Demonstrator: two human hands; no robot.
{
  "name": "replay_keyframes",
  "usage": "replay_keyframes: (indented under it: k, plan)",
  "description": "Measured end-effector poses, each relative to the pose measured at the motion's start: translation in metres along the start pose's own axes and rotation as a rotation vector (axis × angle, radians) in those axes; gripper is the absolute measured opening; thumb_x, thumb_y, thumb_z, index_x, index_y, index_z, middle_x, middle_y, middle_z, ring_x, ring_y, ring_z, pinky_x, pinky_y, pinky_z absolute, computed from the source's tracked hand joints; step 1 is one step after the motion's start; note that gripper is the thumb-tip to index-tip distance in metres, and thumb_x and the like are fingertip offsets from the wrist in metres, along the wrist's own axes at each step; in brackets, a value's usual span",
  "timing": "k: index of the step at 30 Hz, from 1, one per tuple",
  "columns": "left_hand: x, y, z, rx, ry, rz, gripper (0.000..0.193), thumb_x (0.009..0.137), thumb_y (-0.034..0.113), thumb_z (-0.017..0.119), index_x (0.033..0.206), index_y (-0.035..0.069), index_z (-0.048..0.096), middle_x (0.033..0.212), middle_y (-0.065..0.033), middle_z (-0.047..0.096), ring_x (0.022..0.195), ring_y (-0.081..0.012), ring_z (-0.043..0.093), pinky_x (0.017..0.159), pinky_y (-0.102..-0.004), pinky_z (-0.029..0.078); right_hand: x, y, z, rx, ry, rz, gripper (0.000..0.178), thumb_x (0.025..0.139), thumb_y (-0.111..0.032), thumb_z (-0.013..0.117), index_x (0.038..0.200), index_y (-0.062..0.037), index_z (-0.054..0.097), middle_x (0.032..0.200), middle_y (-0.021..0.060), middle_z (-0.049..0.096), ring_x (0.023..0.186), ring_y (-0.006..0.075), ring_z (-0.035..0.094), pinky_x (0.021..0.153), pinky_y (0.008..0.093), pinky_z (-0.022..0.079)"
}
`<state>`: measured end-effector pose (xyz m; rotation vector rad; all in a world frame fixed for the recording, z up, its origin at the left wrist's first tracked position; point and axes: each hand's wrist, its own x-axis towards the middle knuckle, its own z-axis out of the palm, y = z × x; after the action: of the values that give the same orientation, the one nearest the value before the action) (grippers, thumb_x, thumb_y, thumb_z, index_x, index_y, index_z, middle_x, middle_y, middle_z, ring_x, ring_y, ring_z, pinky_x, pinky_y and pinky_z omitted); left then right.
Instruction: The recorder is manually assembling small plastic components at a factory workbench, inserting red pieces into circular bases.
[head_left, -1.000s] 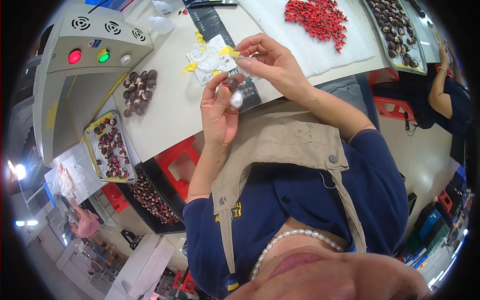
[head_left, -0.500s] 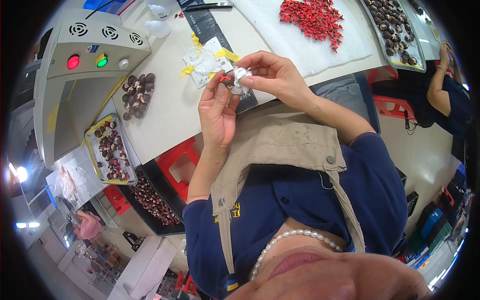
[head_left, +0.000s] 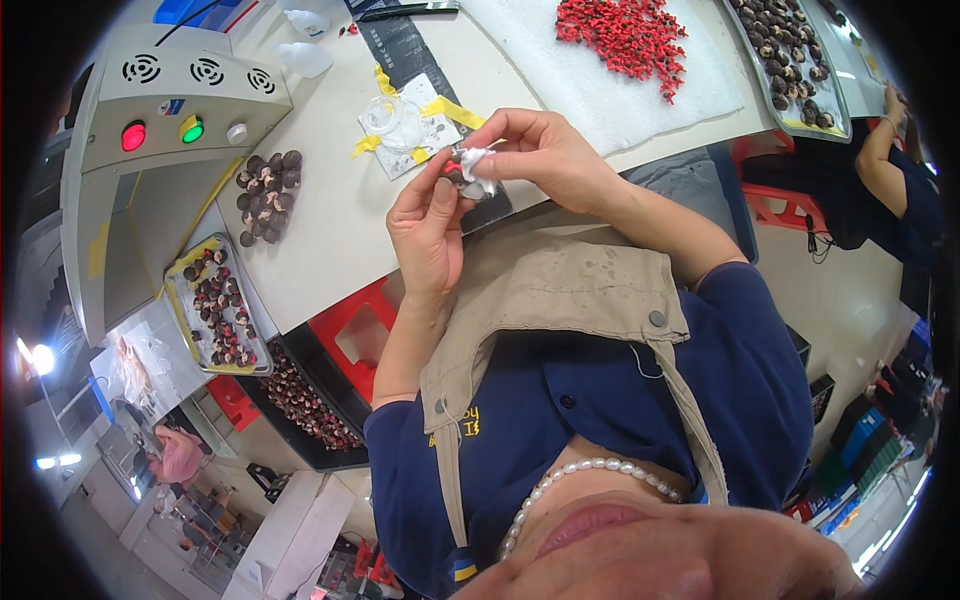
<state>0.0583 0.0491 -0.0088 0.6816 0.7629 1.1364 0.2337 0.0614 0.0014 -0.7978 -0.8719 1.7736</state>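
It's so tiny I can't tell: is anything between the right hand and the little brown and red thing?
Yes: the right hand pinches a crumpled white piece, maybe tissue, which lies between it and the little brown and red thing. The left hand grips that thing, with nothing visible between.

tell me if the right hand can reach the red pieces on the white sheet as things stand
Probably yes: the red pieces lie uncovered on the white sheet beyond the right hand, and nothing visible blocks the way, though it holds a white wad.
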Motion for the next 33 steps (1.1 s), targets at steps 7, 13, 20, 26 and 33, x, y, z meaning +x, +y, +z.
replay_keyframes:
  k: [7, 13, 20, 26, 33]
  plan:
    - [-0.002, -0.002, 0.001, 0.162, -0.01, 0.133, 0.033, 0.086, -0.002, 0.058, 0.119, -0.002, 0.055, 0.111, -0.0116, 0.061, 0.095, -0.0141, 0.06, 0.075, -0.0233, 0.053, 0.007, 0.009, -0.006, 0.302, 0.018, 0.076, 0.022, 0.088, -0.01, 0.058, 0.108, -0.0028, 0.055, 0.102, 0.0053, 0.06, 0.09, 0.008, 0.058, 0.081, 0.0229, 0.049]
    - [0.003, -0.002, 0.0, 0.22, -0.018, 0.23, 0.033, 0.085, -0.004, 0.059, 0.117, -0.003, 0.055, 0.115, -0.0151, 0.059, 0.101, -0.0166, 0.059, 0.08, -0.0264, 0.052, 0.01, 0.009, -0.008, 0.232, 0.019, 0.039, 0.022, 0.088, -0.01, 0.058, 0.108, -0.0025, 0.054, 0.104, 0.0049, 0.06, 0.094, 0.0085, 0.057, 0.083, 0.0233, 0.048]
    - [0.0, 0.003, 0.001, 0.317, -0.026, 0.306, 0.034, 0.083, -0.005, 0.06, 0.117, -0.004, 0.055, 0.116, -0.0148, 0.059, 0.102, -0.0173, 0.058, 0.087, -0.0267, 0.048, 0.006, 0.01, -0.005, 0.223, -0.02, 0.044, 0.021, 0.088, -0.007, 0.057, 0.108, -0.002, 0.054, 0.104, 0.0052, 0.06, 0.093, 0.0095, 0.057, 0.084, 0.0248, 0.048]
    - [-0.006, -0.002, -0.002, 0.5, -0.014, 0.335, 0.033, 0.085, -0.004, 0.06, 0.117, -0.005, 0.054, 0.115, -0.0129, 0.059, 0.101, -0.0153, 0.057, 0.089, -0.0262, 0.045, 0.0, 0.004, 0.009, -0.029, 0.037, -0.009, 0.018, 0.085, -0.006, 0.058, 0.103, -0.0021, 0.056, 0.099, 0.0039, 0.059, 0.091, 0.0083, 0.057, 0.081, 0.0235, 0.046]
    - [-0.006, -0.001, -0.001, 0.442, -0.048, 0.291, 0.033, 0.086, -0.002, 0.059, 0.118, -0.005, 0.052, 0.111, -0.0109, 0.06, 0.096, -0.0136, 0.058, 0.084, -0.0247, 0.047, 0.003, 0.002, 0.001, 0.102, 0.021, 0.066, 0.017, 0.082, -0.003, 0.061, 0.098, -0.0037, 0.057, 0.095, 0.0013, 0.059, 0.084, 0.0061, 0.055, 0.074, 0.0192, 0.044]
